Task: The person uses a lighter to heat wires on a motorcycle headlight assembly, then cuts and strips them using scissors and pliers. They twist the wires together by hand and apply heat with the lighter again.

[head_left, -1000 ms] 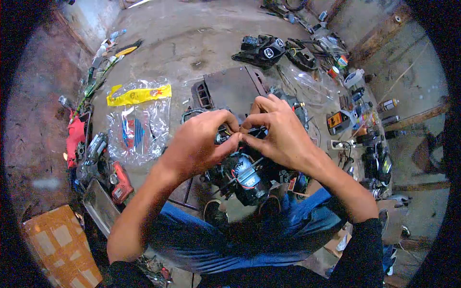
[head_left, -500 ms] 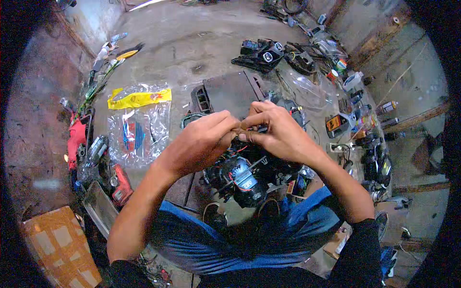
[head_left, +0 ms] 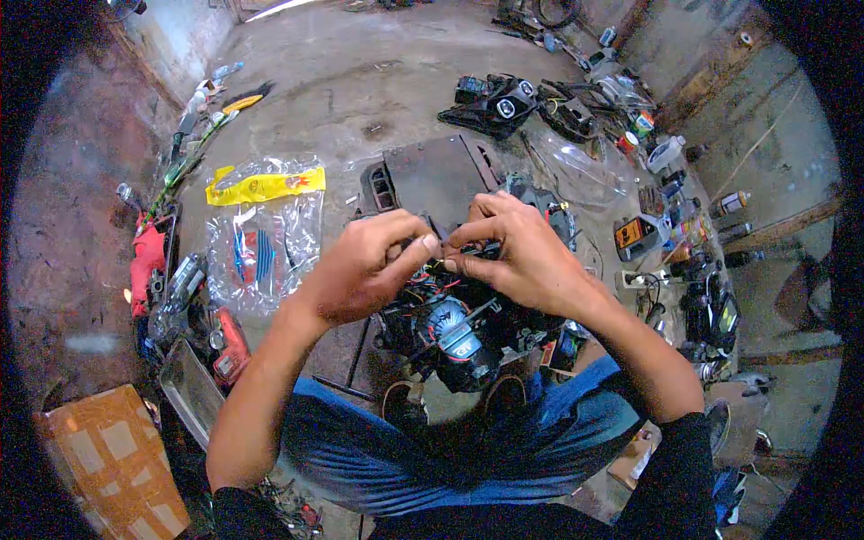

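Note:
My left hand (head_left: 376,266) is closed in a pinch, thumb against the curled fingers. Facing it, my right hand (head_left: 515,256) pinches with thumb and forefinger. The fingertips almost meet, and whatever they hold is too small to make out. Just below them sits a dark assembly with thin red wires (head_left: 436,286) and a rounded blue-black housing (head_left: 450,328) that has white lettering. A dark flat panel (head_left: 436,180) with slots at its side lies on the floor beyond my hands.
At left lie a clear plastic bag (head_left: 265,261) with a yellow strip, a red power tool (head_left: 231,346), a metal tray (head_left: 191,392) and a taped cardboard box (head_left: 117,459). A black headlight unit (head_left: 500,106) lies at the back. Bottles, including a dark one (head_left: 635,236), line the right wall.
My left hand has turned a little, so its thumb now shows on top. The fingertips of both hands have shifted slightly, uncovering more of the red wires below.

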`<control>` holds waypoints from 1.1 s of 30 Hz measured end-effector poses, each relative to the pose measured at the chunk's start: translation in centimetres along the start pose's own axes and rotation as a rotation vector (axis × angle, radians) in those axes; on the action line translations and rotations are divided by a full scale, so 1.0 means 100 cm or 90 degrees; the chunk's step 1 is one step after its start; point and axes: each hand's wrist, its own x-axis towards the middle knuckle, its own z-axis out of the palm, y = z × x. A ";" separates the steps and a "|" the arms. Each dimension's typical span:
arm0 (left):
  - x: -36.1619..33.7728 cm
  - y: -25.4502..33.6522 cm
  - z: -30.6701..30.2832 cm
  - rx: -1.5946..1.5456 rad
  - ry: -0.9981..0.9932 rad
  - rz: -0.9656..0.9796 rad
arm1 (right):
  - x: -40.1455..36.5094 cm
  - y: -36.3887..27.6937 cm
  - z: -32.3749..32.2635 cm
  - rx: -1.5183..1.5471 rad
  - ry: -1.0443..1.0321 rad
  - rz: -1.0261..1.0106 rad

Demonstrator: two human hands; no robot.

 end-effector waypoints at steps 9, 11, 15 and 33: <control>-0.002 -0.004 0.003 -0.076 -0.086 -0.078 | -0.001 -0.004 -0.003 -0.008 0.011 -0.003; -0.003 -0.004 0.000 -0.079 -0.116 -0.105 | -0.001 -0.006 -0.004 -0.015 0.005 0.001; -0.003 -0.004 -0.001 -0.084 -0.136 -0.110 | -0.001 -0.008 -0.004 -0.027 -0.006 0.006; -0.003 -0.009 0.005 -0.032 -0.082 0.020 | -0.003 0.000 -0.005 -0.002 -0.016 0.007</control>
